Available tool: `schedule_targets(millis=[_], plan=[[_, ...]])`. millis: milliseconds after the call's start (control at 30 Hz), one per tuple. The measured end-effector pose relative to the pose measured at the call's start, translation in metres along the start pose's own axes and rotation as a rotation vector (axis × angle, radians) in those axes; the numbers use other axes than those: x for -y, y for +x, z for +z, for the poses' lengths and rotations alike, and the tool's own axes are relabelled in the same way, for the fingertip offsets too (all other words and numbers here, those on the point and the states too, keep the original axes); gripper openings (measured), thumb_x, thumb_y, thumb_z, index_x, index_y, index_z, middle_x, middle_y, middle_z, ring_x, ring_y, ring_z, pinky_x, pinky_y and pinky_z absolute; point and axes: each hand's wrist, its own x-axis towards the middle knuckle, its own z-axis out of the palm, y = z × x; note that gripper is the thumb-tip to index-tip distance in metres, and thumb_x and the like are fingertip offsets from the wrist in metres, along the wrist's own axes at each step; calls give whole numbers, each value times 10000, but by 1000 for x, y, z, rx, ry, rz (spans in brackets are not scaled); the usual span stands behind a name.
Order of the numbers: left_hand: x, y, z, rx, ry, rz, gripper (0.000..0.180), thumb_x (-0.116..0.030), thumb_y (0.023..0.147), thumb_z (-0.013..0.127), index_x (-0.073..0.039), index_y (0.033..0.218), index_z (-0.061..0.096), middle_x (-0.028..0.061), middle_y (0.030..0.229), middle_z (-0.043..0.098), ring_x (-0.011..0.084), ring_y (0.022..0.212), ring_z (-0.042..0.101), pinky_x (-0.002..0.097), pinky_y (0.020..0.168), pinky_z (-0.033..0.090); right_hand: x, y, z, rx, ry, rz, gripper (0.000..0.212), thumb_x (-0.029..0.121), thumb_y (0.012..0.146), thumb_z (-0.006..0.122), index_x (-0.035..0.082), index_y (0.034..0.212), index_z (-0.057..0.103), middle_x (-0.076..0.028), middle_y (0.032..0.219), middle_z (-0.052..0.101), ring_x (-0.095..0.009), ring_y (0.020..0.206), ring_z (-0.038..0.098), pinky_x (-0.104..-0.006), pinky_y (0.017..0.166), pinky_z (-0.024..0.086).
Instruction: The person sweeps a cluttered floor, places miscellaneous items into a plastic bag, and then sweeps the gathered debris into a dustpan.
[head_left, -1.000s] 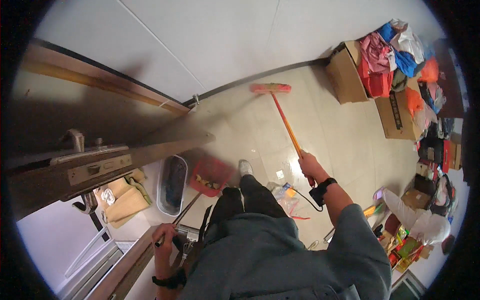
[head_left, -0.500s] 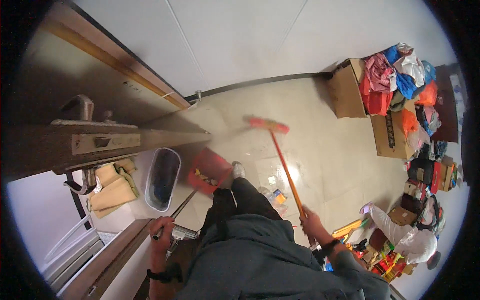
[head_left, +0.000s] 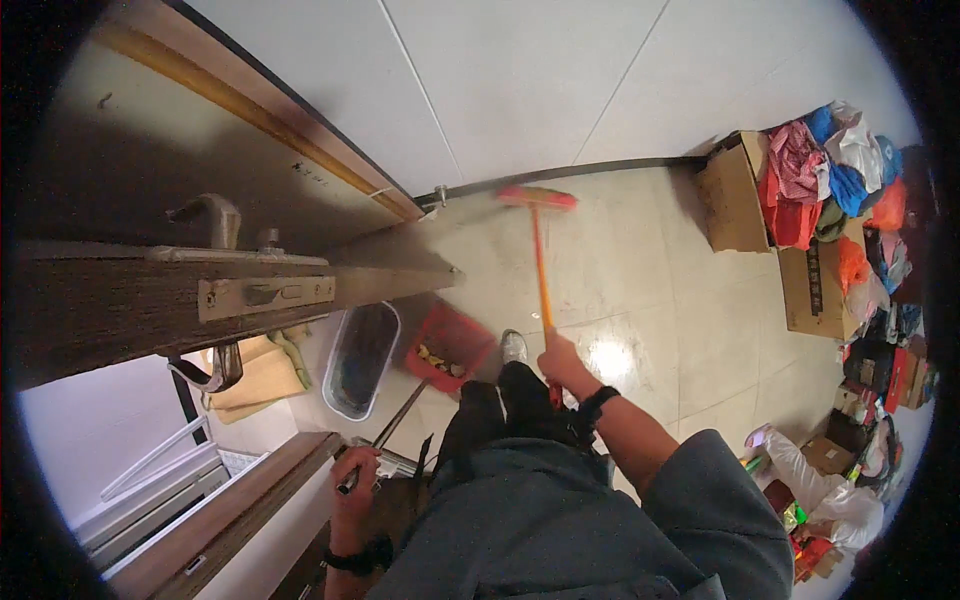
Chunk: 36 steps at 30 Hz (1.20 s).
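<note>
My right hand (head_left: 567, 362) is closed round the orange handle of a broom (head_left: 541, 275). Its red head (head_left: 537, 198) lies on the floor near the far wall's dark skirting. At my left side, my left hand (head_left: 355, 476) grips the metal handle of a long-handled red dustpan (head_left: 458, 325). The dustpan rests on the floor just left of my shoe (head_left: 513, 346), with small yellowish and brown debris inside it. Beside it stands a grey oval tub (head_left: 362, 360) with a pale rim.
An open wooden door (head_left: 100, 300) juts in from the left, its metal handle (head_left: 215, 215) sticking out. Cardboard boxes (head_left: 735, 200) piled with bags and cloths line the right side. Plastic bags (head_left: 800, 480) lie lower right. Folded tan cloths (head_left: 260, 378) lie beyond the tub.
My right hand has swung forward and left with the broom, and its head has moved closer to the far wall. My left hand still grips the dustpan; the view has shifted left.
</note>
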Motion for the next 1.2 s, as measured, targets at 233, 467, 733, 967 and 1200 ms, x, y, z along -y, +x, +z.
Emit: schedule_targets(millis=[233,467,733,967,1200], plan=[[26,4,-10,51,-3,39,36,3,792,533,-16,781,562,87,814,613,156,724,549,275,649,433,24,-31,6,94,-157,-133,468,45,718,450,-6,1179,393,-279,824,579,-428,807,564,-474,696,459],[26,4,-8,38,245,268,37,8,784,549,-17,799,572,83,802,609,164,727,552,279,650,435,27,-5,17,127,-81,-158,535,23,730,424,15,1258,337,-274,789,576,-396,743,591,-435,599,477],[24,0,-13,93,-15,-29,19,1,774,539,-17,778,537,82,841,576,176,800,540,272,735,423,15,-77,-52,240,-162,-8,481,40,740,446,28,1215,369,-266,802,580,-403,748,585,-450,636,467],[31,4,-5,24,-74,89,32,20,777,541,-4,776,563,87,809,609,136,692,535,251,621,417,12,-27,-34,125,-222,-268,479,43,758,420,20,1232,353,-266,774,575,-423,752,572,-465,657,474],[15,7,-10,99,242,212,36,-2,798,531,-7,776,559,80,828,608,132,711,528,254,636,414,0,-15,-32,245,-337,-280,579,-1,722,453,41,1282,310,-257,702,572,-401,640,576,-453,553,468]])
